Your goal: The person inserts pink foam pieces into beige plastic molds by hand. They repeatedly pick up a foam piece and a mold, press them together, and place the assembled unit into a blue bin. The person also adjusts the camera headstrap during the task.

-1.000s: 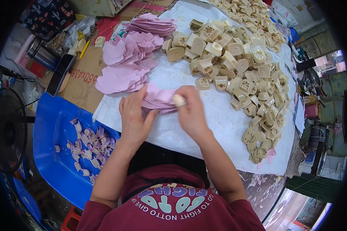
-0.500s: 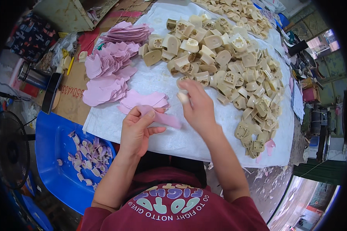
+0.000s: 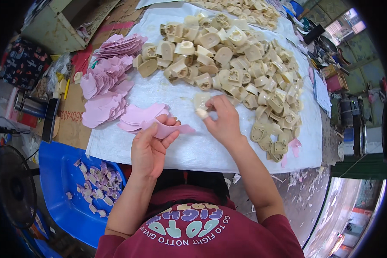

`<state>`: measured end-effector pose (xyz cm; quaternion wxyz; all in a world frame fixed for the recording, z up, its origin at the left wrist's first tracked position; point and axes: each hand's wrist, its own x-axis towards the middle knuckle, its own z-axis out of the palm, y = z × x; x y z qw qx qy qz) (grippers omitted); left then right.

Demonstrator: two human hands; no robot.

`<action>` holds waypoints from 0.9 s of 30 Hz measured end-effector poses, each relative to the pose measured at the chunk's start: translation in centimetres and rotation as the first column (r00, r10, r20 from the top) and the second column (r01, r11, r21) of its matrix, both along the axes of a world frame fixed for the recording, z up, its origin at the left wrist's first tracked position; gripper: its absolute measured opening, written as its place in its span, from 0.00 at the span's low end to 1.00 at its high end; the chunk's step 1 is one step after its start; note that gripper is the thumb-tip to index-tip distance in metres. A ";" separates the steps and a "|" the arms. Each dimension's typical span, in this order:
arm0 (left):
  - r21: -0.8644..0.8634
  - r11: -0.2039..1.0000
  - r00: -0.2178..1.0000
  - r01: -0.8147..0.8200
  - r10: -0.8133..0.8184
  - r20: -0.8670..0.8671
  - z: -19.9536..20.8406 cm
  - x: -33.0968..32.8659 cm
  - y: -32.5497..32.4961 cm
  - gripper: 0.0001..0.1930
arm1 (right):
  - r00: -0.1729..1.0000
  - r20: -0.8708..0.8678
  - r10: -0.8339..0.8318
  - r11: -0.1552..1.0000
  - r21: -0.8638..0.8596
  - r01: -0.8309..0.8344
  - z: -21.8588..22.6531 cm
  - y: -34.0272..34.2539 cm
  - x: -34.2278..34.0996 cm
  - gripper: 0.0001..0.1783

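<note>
My left hand (image 3: 149, 144) pinches a curved pink cover piece (image 3: 178, 129) between thumb and fingers, over the front of the white-covered table. One end of the piece points right, toward my other hand. My right hand (image 3: 222, 118), with a pale wrap on its thumb, grips a beige shoe heel (image 3: 200, 100) by its right side, just in front of the heap. A big pile of beige shoe heels (image 3: 223, 56) spreads behind and to the right. Beside my left hand lie a small stack of pink pieces (image 3: 135, 115) and several larger stacks (image 3: 101, 81).
A blue basin (image 3: 60, 172) at the lower left holds several small heels covered in purple-pink. Left of it stands a black fan (image 3: 13, 176). A phone (image 3: 50, 120) and a metal flask (image 3: 28, 103) are at the table's left side. Pink scraps (image 3: 294, 147) lie near the right edge.
My right hand has drawn a heel out from the edge of the pile. My left hand still holds the pink piece, with its fingers shifted along it. The view has moved slightly.
</note>
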<state>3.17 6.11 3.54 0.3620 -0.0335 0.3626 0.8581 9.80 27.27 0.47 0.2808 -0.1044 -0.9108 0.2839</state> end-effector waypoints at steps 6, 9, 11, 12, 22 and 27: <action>0.019 0.995 0.995 -0.099 0.098 0.017 0.4 1.1 0.9 0.21 | 0.948 0.071 -0.310 0.943 -0.108 0.316 -0.3 -1.5 -2.3 0.13; 0.041 0.989 0.990 -0.140 0.139 0.023 0.5 0.8 0.2 0.20 | 0.957 0.191 -0.216 0.916 -0.300 0.267 0.5 -0.7 -1.1 0.20; 0.011 0.988 0.988 -0.157 0.157 0.005 0.4 0.6 0.2 0.20 | 0.974 0.197 -0.113 0.935 -0.310 0.171 0.7 -1.0 0.5 0.21; 0.021 0.991 0.991 -0.133 0.133 0.012 0.1 0.7 0.3 0.20 | 0.978 0.199 -0.069 0.942 -0.309 0.130 0.8 -1.4 1.6 0.22; -0.013 0.998 0.998 -0.066 0.066 0.016 1.1 1.2 1.4 0.20 | 0.956 -0.287 0.066 0.869 -0.453 -0.197 8.2 -7.6 7.1 0.19; 0.022 0.999 1.000 -0.023 0.023 -0.019 2.1 1.8 0.9 0.19 | 0.973 -0.209 0.101 0.892 -0.414 -0.182 7.8 -7.7 6.2 0.18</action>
